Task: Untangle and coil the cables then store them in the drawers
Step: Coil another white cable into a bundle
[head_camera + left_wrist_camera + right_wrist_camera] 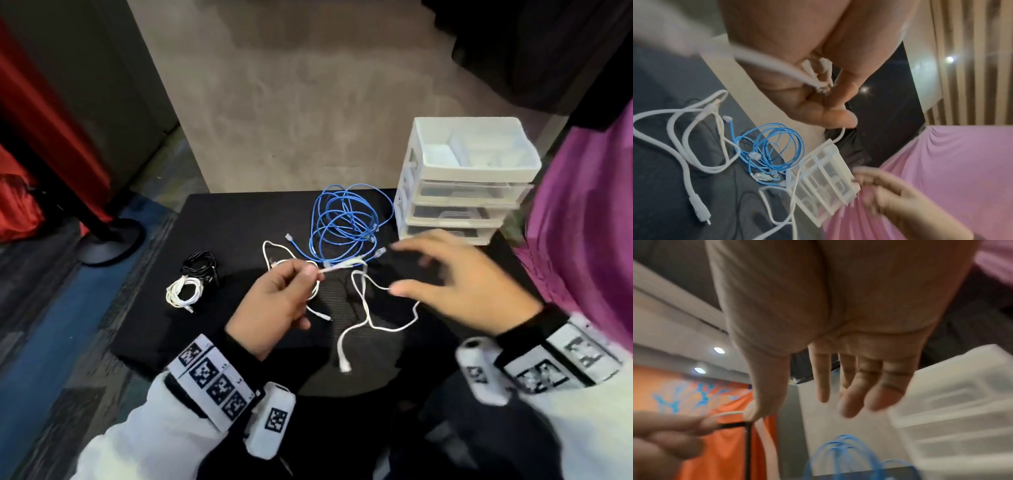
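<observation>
Meanwhile left hand (pixel 274 301) pinches the white cable (pixel 363 318); right hand (pixel 466 281) hovers spread, holding nothing.

White sleeves (pixel 154 442) are worn on both arms, ending in black cuffs at the wrists. Each wrist is wrapped in a white band (pixel 212 378) printed with square black-and-white markers (four are seen in a row on the left one). A small white camera housing (pixel 270 419), itself marked, is strapped beside each band. Bare hands are left uncovered.

Loose white cable (pixel 368 318) between hands
</observation>
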Demonstrator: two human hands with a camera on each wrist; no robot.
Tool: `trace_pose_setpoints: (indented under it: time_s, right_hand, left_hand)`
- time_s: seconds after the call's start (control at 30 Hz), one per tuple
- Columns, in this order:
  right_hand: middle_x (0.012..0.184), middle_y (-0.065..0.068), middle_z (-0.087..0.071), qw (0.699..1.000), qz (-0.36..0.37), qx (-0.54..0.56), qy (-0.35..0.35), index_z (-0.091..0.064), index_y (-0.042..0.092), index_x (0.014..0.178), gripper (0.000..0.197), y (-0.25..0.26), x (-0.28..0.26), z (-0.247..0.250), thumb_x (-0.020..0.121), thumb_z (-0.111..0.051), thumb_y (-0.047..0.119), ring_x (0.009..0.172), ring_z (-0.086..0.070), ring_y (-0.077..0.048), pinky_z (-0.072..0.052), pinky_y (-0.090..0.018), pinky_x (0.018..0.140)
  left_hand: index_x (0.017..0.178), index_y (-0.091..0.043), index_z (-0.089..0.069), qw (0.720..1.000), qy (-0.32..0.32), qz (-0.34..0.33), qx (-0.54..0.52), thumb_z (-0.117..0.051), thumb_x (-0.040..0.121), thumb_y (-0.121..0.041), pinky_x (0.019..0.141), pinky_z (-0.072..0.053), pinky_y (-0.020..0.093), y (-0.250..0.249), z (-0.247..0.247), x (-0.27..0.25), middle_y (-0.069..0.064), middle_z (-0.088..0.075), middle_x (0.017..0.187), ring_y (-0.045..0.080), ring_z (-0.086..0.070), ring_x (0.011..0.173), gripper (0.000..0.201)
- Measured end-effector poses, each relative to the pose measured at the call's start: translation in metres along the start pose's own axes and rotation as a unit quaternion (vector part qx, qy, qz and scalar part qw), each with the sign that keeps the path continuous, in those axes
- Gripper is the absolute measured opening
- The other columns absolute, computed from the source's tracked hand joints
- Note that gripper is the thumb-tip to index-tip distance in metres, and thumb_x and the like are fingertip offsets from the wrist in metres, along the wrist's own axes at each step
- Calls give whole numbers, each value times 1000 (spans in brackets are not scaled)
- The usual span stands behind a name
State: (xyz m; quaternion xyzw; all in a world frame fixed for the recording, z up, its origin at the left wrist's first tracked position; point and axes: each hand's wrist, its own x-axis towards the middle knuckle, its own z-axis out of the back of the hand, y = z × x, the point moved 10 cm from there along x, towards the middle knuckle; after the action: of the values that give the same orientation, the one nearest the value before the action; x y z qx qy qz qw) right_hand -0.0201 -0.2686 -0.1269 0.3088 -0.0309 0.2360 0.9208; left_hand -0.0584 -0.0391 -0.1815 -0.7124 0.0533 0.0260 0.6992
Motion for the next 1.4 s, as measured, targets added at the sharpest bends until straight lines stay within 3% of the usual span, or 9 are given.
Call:
trace_pose_setpoints:
  time_s: [0.1, 0.17, 0.43, 0.63, 0.73, 0.9, 1.03, 1.2, 1.4]
  right_hand:
    - [126, 15, -64, 996, 87, 34, -2, -62, 29, 134, 48, 60, -1, -32, 91, -69, 50, 117, -54, -2, -36, -20, 106]
    - [89, 10, -72, 989, 49, 136, 33, -70, 21, 103, 15, 64, 6, -45, 101, -62, 34, 85, -64, -6, -49, -27, 86]
    - [68, 8, -65, 963, -81, 216, -141, -72, 18, 76, 23, 1, 12, -16, 93, -73, 33, 67, -54, -5, -44, -28, 71]
    - [65, 27, -61, 986, -51, 130, 92, -70, 24, 92, 22, 25, -17, -105, 105, -52, 21, 62, -54, 3, -38, -16, 65]
    - [69, 9, -62, 971, 3, 147, 189, -65, 20, 97, 21, 64, -44, -133, 106, -50, 31, 63, -55, -3, -44, -24, 65]
    - [71, 2, -63, 977, 60, 107, 177, -64, 21, 85, 13, 84, -37, -86, 97, -59, 23, 66, -57, -14, -49, -33, 67]
    - [82, 7, -71, 984, 53, 166, 48, -74, 23, 87, 11, 67, -5, -41, 96, -69, 17, 81, -68, -10, -53, -33, 79]
    - [93, -11, -71, 907, -28, 406, 109, -69, 11, 104, 11, 50, -5, -77, 103, -60, 17, 79, -63, -32, -57, -46, 77]
    - [74, -5, -64, 807, -95, 564, 149, -62, -2, 106, 19, 54, -22, -108, 103, -55, 16, 65, -60, -20, -51, -26, 61]
  left_hand:
    - [98, -7, -67, 995, 54, -45, 66, -55, 104, -23, 50, -40, 31, -12, -30, -6, -1, -46, 62, 9, -35, 47, 22]
    - [107, -5, -69, 995, 61, -59, 60, -51, 106, -22, 50, -43, 30, -21, -34, -8, -2, -46, 63, 10, -36, 49, 25]
    - [90, -8, -63, 991, 125, 53, -11, -43, 109, -23, 68, -57, 31, -1, -25, -25, -3, -45, 66, 11, -48, 55, 31]
    - [91, -10, -53, 951, 99, 19, -291, -35, 109, -22, 94, -59, 45, -25, -22, -22, 19, -70, 123, 30, -72, 108, 28]
    - [89, -10, -51, 974, 23, -36, -220, -34, 110, -21, 108, -49, 47, -25, -6, -11, 15, -65, 137, 30, -60, 129, 29]
    - [90, -15, -59, 989, 63, -90, 99, -43, 106, -26, 92, -57, 38, -5, -7, -17, 1, -72, 125, 24, -71, 111, 26]
    - [98, 1, -57, 992, 121, 7, 28, -40, 110, -18, 71, -57, 26, 6, -27, -32, 3, -76, 98, 19, -73, 68, 28]
    - [102, -11, -75, 972, 167, 42, -157, -48, 99, -27, 103, -45, 58, 5, -49, -43, 21, -75, 102, 19, -69, 62, 31]
    - [92, -15, -76, 966, 171, 72, -182, -79, 83, -42, 81, -59, 35, 22, -49, -51, 8, -72, 84, 23, -71, 79, 28]
